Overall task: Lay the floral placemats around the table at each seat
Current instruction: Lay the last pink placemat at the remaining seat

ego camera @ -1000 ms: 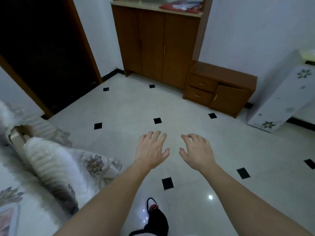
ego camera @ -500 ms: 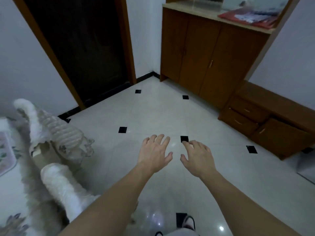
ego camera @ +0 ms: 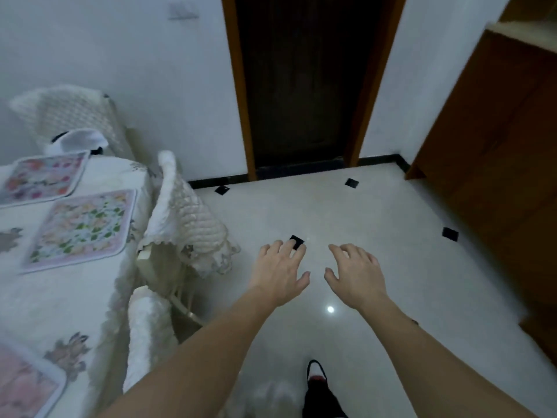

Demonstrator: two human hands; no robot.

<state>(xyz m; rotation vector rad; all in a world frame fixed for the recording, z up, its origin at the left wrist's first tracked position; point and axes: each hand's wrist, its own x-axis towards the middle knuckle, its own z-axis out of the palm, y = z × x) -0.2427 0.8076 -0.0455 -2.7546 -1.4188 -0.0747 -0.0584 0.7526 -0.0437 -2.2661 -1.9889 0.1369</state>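
Placemats: three floral mats are lying flat on the counter [ego camera: 60,303] at the left of the frame: one [ego camera: 42,179] at the upper left, one [ego camera: 80,227] just below it near the counter's right edge, and one [ego camera: 24,384] being cut off by the lower left corner. Each is sitting roughly square to an edge, probably so that it is facing a seat.
Chairs: a covered chair [ego camera: 180,218] is standing just beside the middle mat, another [ego camera: 72,113] is standing behind the upper one, and a third [ego camera: 147,327] is standing lower down. This is pointing to one mat per seat.
Left hand [ego camera: 280,270]: it is hovering palm down over the tiled floor [ego camera: 391,236] in the lower middle, well apart from the counter. Its fingers [ego camera: 278,248] are spreading loosely and holding nothing.
Right hand [ego camera: 357,273]: it is hovering just beside the left one without touching it. Its fingers [ego camera: 346,251] are lying wide, slightly bent and empty.
Likely reason: with no mat in either hand, the person is probably walking round the counter rather than placing.
Progress: the seats in view are looking served. The counter's far side is lying out of frame, so I cannot tell whether any are left.
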